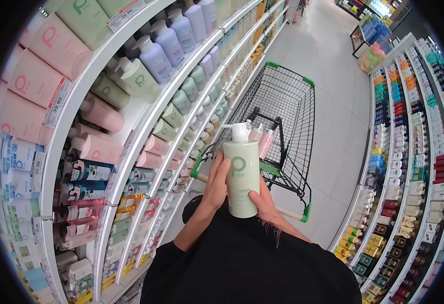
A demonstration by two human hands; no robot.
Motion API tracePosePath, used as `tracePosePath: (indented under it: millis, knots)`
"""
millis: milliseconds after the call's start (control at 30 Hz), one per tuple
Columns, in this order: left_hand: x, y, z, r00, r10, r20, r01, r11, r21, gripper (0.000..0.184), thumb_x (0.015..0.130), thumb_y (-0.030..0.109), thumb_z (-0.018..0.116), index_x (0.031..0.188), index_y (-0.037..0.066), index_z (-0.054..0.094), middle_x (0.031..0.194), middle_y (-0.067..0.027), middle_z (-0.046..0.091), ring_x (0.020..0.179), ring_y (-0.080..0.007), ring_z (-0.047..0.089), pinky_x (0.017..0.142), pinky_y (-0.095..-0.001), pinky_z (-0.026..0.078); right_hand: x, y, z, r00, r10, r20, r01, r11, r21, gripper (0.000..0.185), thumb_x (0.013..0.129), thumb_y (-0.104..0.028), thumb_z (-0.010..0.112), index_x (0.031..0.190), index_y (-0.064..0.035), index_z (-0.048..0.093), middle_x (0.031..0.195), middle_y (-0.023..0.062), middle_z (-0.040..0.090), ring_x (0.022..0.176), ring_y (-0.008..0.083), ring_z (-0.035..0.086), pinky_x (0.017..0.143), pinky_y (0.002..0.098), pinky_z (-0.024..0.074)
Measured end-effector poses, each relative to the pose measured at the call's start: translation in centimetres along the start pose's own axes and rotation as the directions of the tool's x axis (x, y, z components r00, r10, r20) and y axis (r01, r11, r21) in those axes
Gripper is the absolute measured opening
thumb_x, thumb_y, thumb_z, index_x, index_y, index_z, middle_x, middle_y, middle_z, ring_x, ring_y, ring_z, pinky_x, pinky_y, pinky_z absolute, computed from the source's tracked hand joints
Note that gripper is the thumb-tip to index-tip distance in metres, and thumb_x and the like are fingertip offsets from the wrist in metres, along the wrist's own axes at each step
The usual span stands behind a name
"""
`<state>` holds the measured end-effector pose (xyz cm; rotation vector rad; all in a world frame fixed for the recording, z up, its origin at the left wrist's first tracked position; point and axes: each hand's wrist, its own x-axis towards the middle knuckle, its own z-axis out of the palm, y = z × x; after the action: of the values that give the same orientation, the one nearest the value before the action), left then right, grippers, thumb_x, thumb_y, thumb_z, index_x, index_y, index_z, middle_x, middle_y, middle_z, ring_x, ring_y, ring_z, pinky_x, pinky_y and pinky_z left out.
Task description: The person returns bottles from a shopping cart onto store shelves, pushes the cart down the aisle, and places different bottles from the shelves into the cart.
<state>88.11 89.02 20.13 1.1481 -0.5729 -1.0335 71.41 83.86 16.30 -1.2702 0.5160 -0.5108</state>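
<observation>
A pale green pump bottle (pixel 242 180) with a white pump head and a green letter on its label stands upright in front of my chest. My left hand (pixel 216 180) presses along its left side, fingers pointing up. On the other side my right hand (pixel 263 201) grips the lower part, the thumb across the front and the other fingers mostly hidden behind. Beyond the bottle is a black wire shopping cart (pixel 295 106) with green corners. Inside the cart lie pink pump bottles (pixel 266 143), partly covered by the bottle I hold.
Close on my left, a white shelf (pixel 131 119) carries rows of pump bottles, including purple bottles (pixel 157 58) and pink bottles (pixel 98 148), with price tags. Another curved-looking shelf (pixel 409 167) full of small products lines the right side. Pale floor tiles (pixel 336 101) run between them.
</observation>
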Motion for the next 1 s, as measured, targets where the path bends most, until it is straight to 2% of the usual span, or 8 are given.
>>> tracePosePath:
  millis: [100,200,333,433,500,700,933,1000]
  knots:
    - [-0.3,-0.1,0.5,0.996,-0.082,0.031,0.083,0.996,-0.024,0.051,0.106,0.027,0.038,0.149,0.0,0.036,0.139,-0.0099,0.049,0.125,-0.0168,0.047,0.104,-0.0283,0.037,-0.7,0.0,-0.3,0.999,0.041,-0.025,-0.038,0.996,0.082,0.071,0.098,-0.039,0.054,0.15,0.0029,0.029,0.145,0.0162,0.043,0.136,0.025,0.039,0.113,0.0378,0.0291]
    - [-0.6,-0.4,0.9,0.993,-0.12,-0.016,0.119,0.991,-0.058,0.052,0.105,0.027,0.039,0.15,0.0,0.035,0.138,-0.0087,0.05,0.123,-0.0162,0.048,0.101,-0.0275,0.04,-1.2,0.5,-0.5,0.999,0.024,-0.034,-0.022,0.998,0.057,0.069,0.099,-0.037,0.053,0.15,0.0028,0.03,0.142,0.016,0.045,0.133,0.024,0.042,0.112,0.0372,0.0305]
    - [-0.8,-0.3,0.8,0.988,-0.155,0.025,0.156,0.987,-0.044,0.054,0.104,0.027,0.041,0.151,0.001,0.034,0.138,-0.008,0.05,0.121,-0.0156,0.049,0.097,-0.0265,0.042,-1.3,0.2,-0.3,0.998,0.011,-0.055,-0.007,0.997,0.071,0.067,0.099,-0.036,0.053,0.149,0.0029,0.03,0.142,0.0158,0.045,0.133,0.0236,0.042,0.112,0.037,0.0308]
    - [-0.8,-0.5,0.7,0.987,-0.156,0.03,0.157,0.986,-0.056,0.055,0.104,0.027,0.041,0.152,0.001,0.033,0.138,-0.0081,0.05,0.12,-0.0151,0.05,0.096,-0.0258,0.042,-1.4,0.2,-0.4,0.999,0.012,-0.047,-0.01,0.999,0.052,0.067,0.099,-0.034,0.053,0.149,0.0029,0.03,0.142,0.016,0.045,0.133,0.0239,0.042,0.112,0.0371,0.0306]
    - [-1.0,-0.6,0.7,0.994,-0.1,0.047,0.102,0.993,-0.051,0.055,0.103,0.025,0.041,0.151,-0.001,0.033,0.139,-0.0092,0.049,0.123,-0.0164,0.048,0.101,-0.0277,0.039,-1.5,0.1,-0.4,0.999,0.002,-0.044,0.0,0.999,0.034,0.066,0.099,-0.033,0.052,0.149,0.0028,0.03,0.142,0.0162,0.045,0.133,0.0243,0.042,0.112,0.0372,0.0305]
    - [-1.4,-0.5,0.7,0.996,-0.084,0.03,0.086,0.994,-0.066,0.059,0.1,0.02,0.046,0.152,-0.004,0.03,0.143,-0.013,0.046,0.132,-0.0199,0.043,0.11,-0.0318,0.032,-1.6,0.3,-0.2,1.0,0.007,-0.03,-0.006,1.0,0.031,0.064,0.099,-0.031,0.052,0.149,0.0027,0.03,0.142,0.0166,0.046,0.132,0.0245,0.043,0.112,0.0371,0.0312]
    - [-1.6,0.1,0.5,0.997,-0.05,0.058,0.051,0.999,-0.019,0.061,0.095,0.018,0.057,0.148,-0.003,0.033,0.136,-0.0139,0.049,0.126,-0.0196,0.047,0.109,-0.0331,0.035,-1.5,0.0,0.1,1.0,0.016,-0.022,-0.016,1.0,-0.012,0.064,0.099,-0.031,0.053,0.149,0.0025,0.031,0.14,0.0168,0.047,0.13,0.0243,0.044,0.11,0.0369,0.0325]
    - [-1.6,0.2,0.5,0.997,-0.028,0.069,0.029,1.0,-0.006,0.061,0.092,0.016,0.063,0.143,-0.002,0.036,0.128,-0.0116,0.052,0.12,-0.0182,0.051,0.105,-0.0335,0.04,-1.5,0.0,0.2,1.0,0.02,-0.015,-0.02,1.0,-0.019,0.064,0.098,-0.031,0.054,0.149,0.0023,0.031,0.139,0.0168,0.048,0.13,0.0245,0.044,0.11,0.0369,0.0326]
